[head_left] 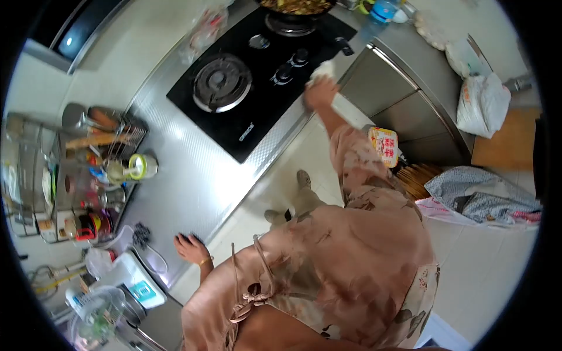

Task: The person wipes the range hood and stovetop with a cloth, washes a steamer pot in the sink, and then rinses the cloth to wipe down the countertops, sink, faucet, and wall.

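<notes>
Stretched out toward the stove, my right hand (321, 92) is closed on a white cloth (324, 69) at the front edge of the black gas hob (252, 128). The two control knobs (291, 65) sit just left of the cloth. My left hand (190, 248) lies at the front edge of the steel counter (199, 190), fingers spread, with a dark patch beside the fingertips. A wok of chopped food (295, 4) stands on the far burner, partly out of frame. The near burner (222, 83) has nothing on it.
A rack (126, 137) with utensils and several jars line the left wall. A white tray (137, 281) sits near the sink at lower left. On the right are a white bag (481, 104), a wooden board (508, 140) and a patterned cloth (480, 193). A clear plastic bag (205, 35) lies behind the hob.
</notes>
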`<state>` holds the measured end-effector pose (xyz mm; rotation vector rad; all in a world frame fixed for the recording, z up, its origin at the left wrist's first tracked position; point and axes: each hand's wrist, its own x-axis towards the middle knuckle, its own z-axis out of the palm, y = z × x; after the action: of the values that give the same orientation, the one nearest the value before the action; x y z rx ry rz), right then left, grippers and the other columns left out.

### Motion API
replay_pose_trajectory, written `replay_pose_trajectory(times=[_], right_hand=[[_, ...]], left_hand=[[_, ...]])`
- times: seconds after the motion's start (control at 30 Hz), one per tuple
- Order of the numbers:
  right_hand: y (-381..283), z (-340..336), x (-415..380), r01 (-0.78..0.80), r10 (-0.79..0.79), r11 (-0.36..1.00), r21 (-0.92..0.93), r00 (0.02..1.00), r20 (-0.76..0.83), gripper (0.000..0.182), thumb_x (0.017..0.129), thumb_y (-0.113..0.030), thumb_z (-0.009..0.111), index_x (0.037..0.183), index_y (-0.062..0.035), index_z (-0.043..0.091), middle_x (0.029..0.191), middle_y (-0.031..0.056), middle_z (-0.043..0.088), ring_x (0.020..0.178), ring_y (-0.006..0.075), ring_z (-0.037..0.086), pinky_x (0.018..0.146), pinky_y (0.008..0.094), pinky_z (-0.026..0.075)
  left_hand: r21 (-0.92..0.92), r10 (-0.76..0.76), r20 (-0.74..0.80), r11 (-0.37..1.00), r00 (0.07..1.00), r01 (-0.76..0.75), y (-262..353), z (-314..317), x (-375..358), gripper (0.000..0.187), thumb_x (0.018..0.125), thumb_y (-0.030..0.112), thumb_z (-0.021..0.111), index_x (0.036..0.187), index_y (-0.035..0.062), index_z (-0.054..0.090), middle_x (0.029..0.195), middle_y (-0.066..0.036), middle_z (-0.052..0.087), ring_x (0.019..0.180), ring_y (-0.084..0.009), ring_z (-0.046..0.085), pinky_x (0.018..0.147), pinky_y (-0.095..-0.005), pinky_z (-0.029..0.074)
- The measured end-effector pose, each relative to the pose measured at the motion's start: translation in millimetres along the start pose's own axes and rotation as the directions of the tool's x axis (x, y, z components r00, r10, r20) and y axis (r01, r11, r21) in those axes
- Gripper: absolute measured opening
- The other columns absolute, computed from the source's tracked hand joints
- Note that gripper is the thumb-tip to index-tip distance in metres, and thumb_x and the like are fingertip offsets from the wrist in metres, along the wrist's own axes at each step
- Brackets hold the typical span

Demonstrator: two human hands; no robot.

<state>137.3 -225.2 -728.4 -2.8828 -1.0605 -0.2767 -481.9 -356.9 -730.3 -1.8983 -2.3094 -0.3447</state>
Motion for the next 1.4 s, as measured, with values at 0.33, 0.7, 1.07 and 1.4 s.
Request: replay_pose_trajectory(times=[0.33, 0.7, 1.07, 1.4], right_hand=[[3, -32, -77, 0.324, -0.311, 0.874, 0.363, 0.946, -0.097, 0.056, 0.081, -0.033, 0.054, 0.128, -0.0041, 0.045, 0.136, 0.0186, 0.035, 0.127, 0.0361, 0.028, 0.105, 0.0562, 0.015], [174, 31, 243, 0.086, -0.099, 0.969, 0.231, 0.994, 0.045, 0.056, 0.089, -0.038, 0.040, 0.135, -0.0067, 0.038, 0.143, 0.0142, 0.028, 0.132, 0.0331, 0.022, 0.108, 0.0547, 0.008], [131, 58, 385, 0.376, -0.418, 0.826, 0.419, 0.909, 0.007, 0.050, 0.092, -0.036, 0.032, 0.133, -0.0095, 0.042, 0.142, 0.0113, 0.033, 0.133, 0.0290, 0.027, 0.106, 0.0544, 0.015], [233, 62, 381, 0.296, -0.276, 0.919, 0.261, 0.955, -0.110, 0.047, 0.082, -0.018, 0.050, 0.127, -0.0025, 0.045, 0.132, 0.0177, 0.042, 0.122, 0.0312, 0.039, 0.099, 0.0498, 0.029]], left_hand=[[-0.201, 0.287, 0.147, 0.946, 0.946, -0.256, 182, -15, 4, 0.057, 0.091, 0.039, 0.039, 0.136, 0.0055, 0.034, 0.143, -0.018, 0.028, 0.135, -0.0321, 0.021, 0.105, -0.0580, 0.007], [-0.156, 0.383, 0.235, 0.922, 0.894, -0.354, 404, 13, -44, 0.061, 0.088, 0.042, 0.045, 0.139, 0.0108, 0.031, 0.143, -0.015, 0.028, 0.134, -0.0326, 0.022, 0.103, -0.0621, 0.003], [-0.050, 0.430, 0.361, 0.895, 0.828, -0.443, 524, 24, -11, 0.076, 0.085, 0.053, 0.045, 0.140, 0.0058, 0.023, 0.148, -0.017, 0.013, 0.137, -0.0375, 0.006, 0.101, -0.0651, 0.003], [-0.022, 0.419, 0.366, 0.897, 0.831, -0.442, 520, 30, -9, 0.081, 0.081, 0.059, 0.045, 0.139, 0.0044, 0.028, 0.148, -0.017, 0.015, 0.137, -0.0370, 0.007, 0.102, -0.0638, 0.002]])
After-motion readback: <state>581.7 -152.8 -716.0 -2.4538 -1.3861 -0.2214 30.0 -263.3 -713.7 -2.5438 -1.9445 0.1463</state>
